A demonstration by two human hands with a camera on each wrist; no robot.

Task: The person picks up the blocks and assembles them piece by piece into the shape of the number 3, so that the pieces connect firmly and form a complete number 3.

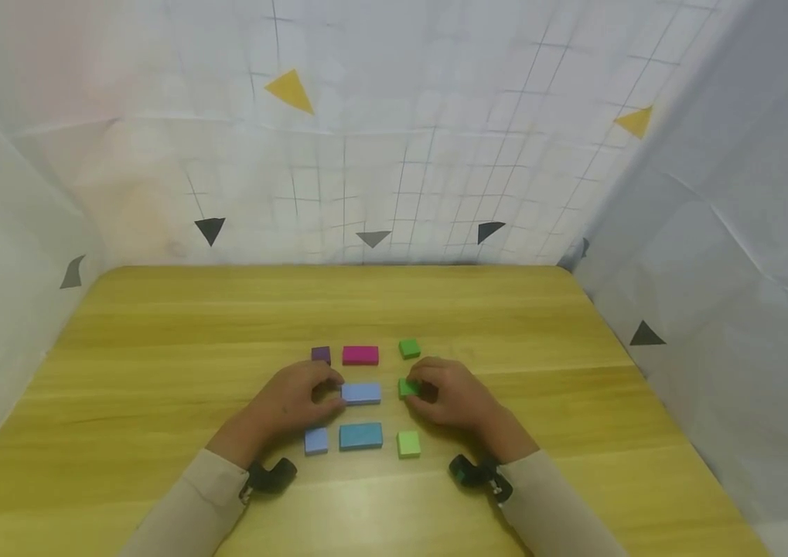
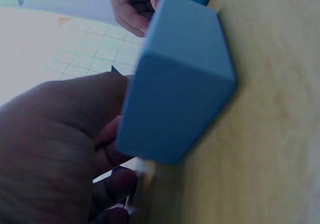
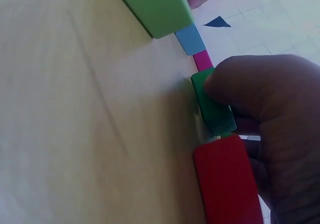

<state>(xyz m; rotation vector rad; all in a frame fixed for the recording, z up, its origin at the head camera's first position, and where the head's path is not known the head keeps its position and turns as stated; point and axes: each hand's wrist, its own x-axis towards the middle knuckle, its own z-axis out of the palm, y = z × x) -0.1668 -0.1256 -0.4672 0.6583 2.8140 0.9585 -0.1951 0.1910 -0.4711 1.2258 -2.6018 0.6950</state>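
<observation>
My left hand (image 1: 295, 396) has its thumb and index finger at the left end of a light blue rectangular block (image 1: 362, 394), seeming to pinch it by its front and back edges. In the left wrist view a near blue block (image 2: 175, 93) hides those fingertips. My right hand (image 1: 452, 393) pinches a small green block (image 1: 406, 388), its thumb pressed on the block's near side. In the right wrist view a red block (image 3: 227, 181) lies close by the same hand; in the head view it is hidden.
At the back lie a purple block (image 1: 321, 354), a magenta block (image 1: 361, 356) and another green block (image 1: 410, 349). In front are a small blue block (image 1: 316, 441), a teal block (image 1: 361, 437) and a lime block (image 1: 408, 445). White sheets (image 1: 394, 186) stand around the wooden table (image 1: 157, 348).
</observation>
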